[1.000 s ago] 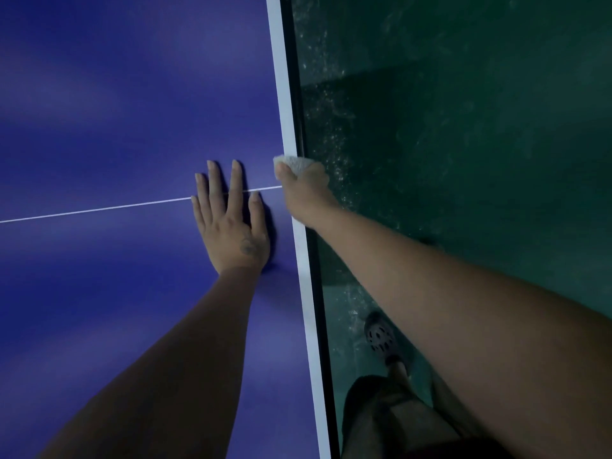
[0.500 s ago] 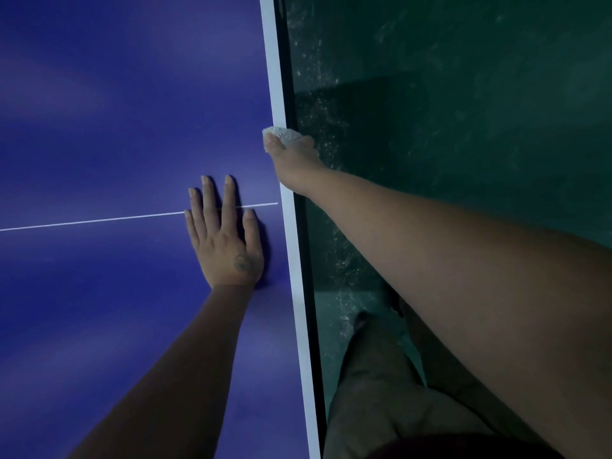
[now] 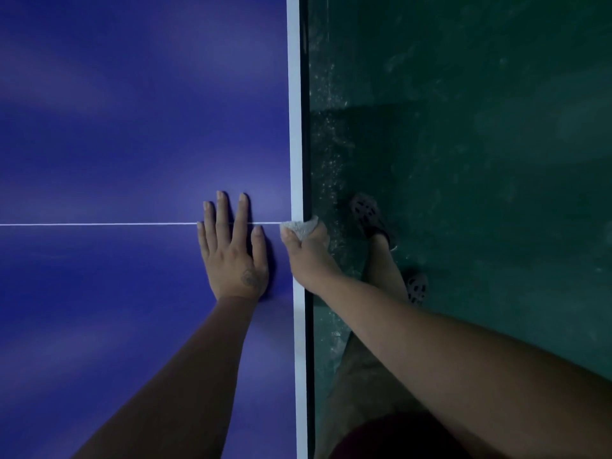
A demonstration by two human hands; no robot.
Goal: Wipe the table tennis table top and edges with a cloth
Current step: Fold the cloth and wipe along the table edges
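At the white-banded right edge of the broad blue table tennis table (image 3: 132, 111), leaned on the top with the flat left hand (image 3: 233, 256), fingers straight, holding nothing. With the right hand (image 3: 306, 260), fingers curled, gripped a small pale bunched cloth (image 3: 299, 227) over that edge. Might have slipped off and fallen, given a slack grip mid-slide.

Blue table top with a white border

We've got the table (image 3: 116, 111) with its edge stripe (image 3: 295, 127) down the side and a thin white line (image 3: 99, 224) crossing it. Our left hand (image 3: 233, 256) lies flat over that line, and the cloth (image 3: 299, 228) sits on the stripe, gripped by our right hand (image 3: 308, 260).
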